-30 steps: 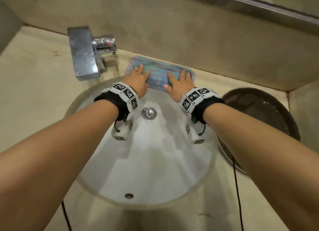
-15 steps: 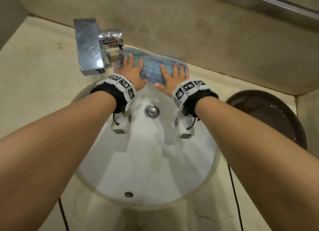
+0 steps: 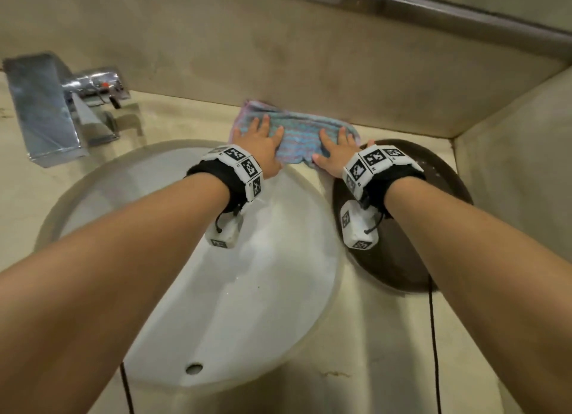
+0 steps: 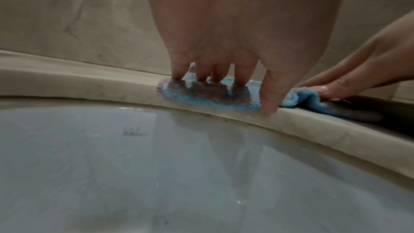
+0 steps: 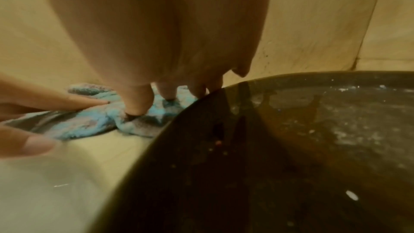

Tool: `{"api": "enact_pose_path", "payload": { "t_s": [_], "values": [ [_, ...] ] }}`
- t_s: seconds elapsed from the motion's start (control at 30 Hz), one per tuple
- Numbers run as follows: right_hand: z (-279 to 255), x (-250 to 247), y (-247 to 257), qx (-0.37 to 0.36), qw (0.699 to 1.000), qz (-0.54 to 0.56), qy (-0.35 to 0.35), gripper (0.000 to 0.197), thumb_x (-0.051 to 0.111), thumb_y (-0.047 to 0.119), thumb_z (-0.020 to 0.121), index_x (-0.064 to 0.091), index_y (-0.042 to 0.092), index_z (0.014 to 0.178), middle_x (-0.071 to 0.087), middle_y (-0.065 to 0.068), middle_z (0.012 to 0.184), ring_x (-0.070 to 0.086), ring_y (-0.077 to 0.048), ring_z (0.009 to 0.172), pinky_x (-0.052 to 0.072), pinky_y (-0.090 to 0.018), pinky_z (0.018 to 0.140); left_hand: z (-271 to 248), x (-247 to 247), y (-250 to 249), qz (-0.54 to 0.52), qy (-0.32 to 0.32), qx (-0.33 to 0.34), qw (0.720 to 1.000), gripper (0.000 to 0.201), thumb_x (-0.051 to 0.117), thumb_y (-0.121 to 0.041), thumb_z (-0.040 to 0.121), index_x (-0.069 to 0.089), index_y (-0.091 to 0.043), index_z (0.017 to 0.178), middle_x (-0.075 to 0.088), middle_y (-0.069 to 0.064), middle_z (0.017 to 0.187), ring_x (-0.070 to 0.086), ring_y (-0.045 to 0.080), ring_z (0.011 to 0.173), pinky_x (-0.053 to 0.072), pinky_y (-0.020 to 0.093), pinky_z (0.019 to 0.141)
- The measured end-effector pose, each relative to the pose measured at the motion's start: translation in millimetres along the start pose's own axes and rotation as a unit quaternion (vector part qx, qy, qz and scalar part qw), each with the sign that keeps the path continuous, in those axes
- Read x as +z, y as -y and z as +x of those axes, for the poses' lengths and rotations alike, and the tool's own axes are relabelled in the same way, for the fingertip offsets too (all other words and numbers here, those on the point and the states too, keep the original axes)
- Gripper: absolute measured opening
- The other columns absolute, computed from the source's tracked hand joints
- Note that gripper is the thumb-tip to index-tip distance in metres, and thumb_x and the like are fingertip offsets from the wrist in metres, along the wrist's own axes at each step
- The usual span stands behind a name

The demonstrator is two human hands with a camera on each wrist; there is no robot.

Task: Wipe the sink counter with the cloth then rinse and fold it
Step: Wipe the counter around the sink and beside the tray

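A blue and pink striped cloth (image 3: 298,135) lies flat on the beige counter (image 3: 185,119) behind the white sink basin (image 3: 253,290), against the back wall. My left hand (image 3: 263,144) presses its left part with straight fingers (image 4: 206,75). My right hand (image 3: 335,150) presses the right part, fingers straight (image 5: 136,102), beside the dark bowl's rim. In the left wrist view the cloth (image 4: 201,95) bunches a little under my fingers. In the right wrist view the cloth (image 5: 89,120) is wrinkled between both hands.
A chrome tap (image 3: 58,110) stands on the counter at the left rear. A dark round bowl (image 3: 402,243) with water drops sits on the counter at the right, close to the side wall (image 3: 526,181). Black cables hang from both wrists.
Both hands have slid the cloth to the right along the back of the counter, away from the tap and up to the dark bowl. They still press it flat.
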State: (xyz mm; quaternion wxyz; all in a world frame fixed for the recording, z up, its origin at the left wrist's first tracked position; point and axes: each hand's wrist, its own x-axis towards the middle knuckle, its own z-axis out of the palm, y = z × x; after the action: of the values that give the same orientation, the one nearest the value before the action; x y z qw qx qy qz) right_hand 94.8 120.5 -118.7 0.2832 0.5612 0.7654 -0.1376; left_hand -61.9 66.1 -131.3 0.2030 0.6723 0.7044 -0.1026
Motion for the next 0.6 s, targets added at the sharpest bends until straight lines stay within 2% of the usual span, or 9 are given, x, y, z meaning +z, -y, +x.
{"api": "enact_pose_path", "payload": {
  "t_s": [0.13, 0.33, 0.4, 0.47, 0.53, 0.6],
  "values": [
    [-1.3, -2.3, -5.9, 0.006, 1.000, -0.014, -0.001, 0.067, 0.026, 0.053, 0.096, -0.001, 0.025, 0.151, -0.006, -0.013, 0.159, -0.002, -0.028, 0.148, 0.000, -0.061, 0.114, 6.1, -1.0, -4.0, 0.026, -0.002, 0.037, 0.999, 0.064, 0.039, -0.036, 0.096, 0.007, -0.023, 0.150, -0.004, 0.012, 0.159, 0.001, 0.030, 0.147, 0.013, 0.051, 0.117],
    [-7.5, 1.4, -0.1, -0.010, 0.998, -0.056, -0.026, 0.071, 0.030, 0.050, 0.096, 0.006, 0.014, 0.151, 0.006, -0.016, 0.158, 0.010, -0.030, 0.147, 0.001, -0.054, 0.117, -1.6, 2.9, 2.6, 0.027, -0.008, 0.071, 0.997, 0.053, 0.034, -0.024, 0.100, 0.015, -0.023, 0.149, 0.001, 0.012, 0.159, 0.006, 0.029, 0.147, 0.018, 0.046, 0.116],
    [-16.9, -1.4, 0.7, -0.023, 0.997, -0.066, -0.031, 0.068, 0.035, 0.046, 0.095, 0.017, 0.009, 0.148, 0.019, -0.018, 0.155, 0.022, -0.030, 0.143, 0.010, -0.050, 0.117, -2.9, 5.1, 1.4, 0.041, -0.024, 0.084, 0.995, 0.049, 0.035, -0.019, 0.100, 0.023, -0.021, 0.148, 0.010, 0.013, 0.158, 0.017, 0.028, 0.145, 0.029, 0.044, 0.111],
    [-25.0, -5.5, 0.9, -0.055, 0.996, -0.063, -0.042, 0.051, 0.041, 0.033, 0.096, 0.037, 0.006, 0.138, 0.036, -0.019, 0.147, 0.037, -0.032, 0.135, 0.023, -0.042, 0.114, -2.6, 6.2, 1.1, 0.076, -0.042, 0.092, 0.992, 0.043, 0.039, -0.016, 0.098, 0.033, -0.019, 0.141, 0.028, 0.013, 0.151, 0.036, 0.028, 0.135, 0.043, 0.043, 0.097],
    [-33.6, -4.9, 0.1, -0.090, 0.991, -0.064, -0.070, 0.035, 0.043, 0.023, 0.094, 0.054, 0.007, 0.123, 0.053, -0.017, 0.132, 0.048, -0.032, 0.123, 0.034, -0.036, 0.105, -7.1, 6.0, -0.5, 0.093, -0.052, 0.092, 0.990, 0.041, 0.042, -0.014, 0.096, 0.039, -0.020, 0.136, 0.038, 0.011, 0.145, 0.047, 0.028, 0.125, 0.048, 0.041, 0.087],
    [-42.4, -2.3, 2.1, -0.103, 0.989, -0.068, -0.080, 0.029, 0.045, 0.019, 0.093, 0.059, 0.008, 0.115, 0.060, -0.016, 0.121, 0.053, -0.032, 0.116, 0.033, -0.035, 0.106, -13.0, 6.9, -2.5, 0.096, -0.056, 0.096, 0.989, 0.041, 0.043, -0.011, 0.094, 0.041, -0.020, 0.134, 0.040, 0.010, 0.144, 0.049, 0.028, 0.124, 0.047, 0.039, 0.087]
  ]
}}
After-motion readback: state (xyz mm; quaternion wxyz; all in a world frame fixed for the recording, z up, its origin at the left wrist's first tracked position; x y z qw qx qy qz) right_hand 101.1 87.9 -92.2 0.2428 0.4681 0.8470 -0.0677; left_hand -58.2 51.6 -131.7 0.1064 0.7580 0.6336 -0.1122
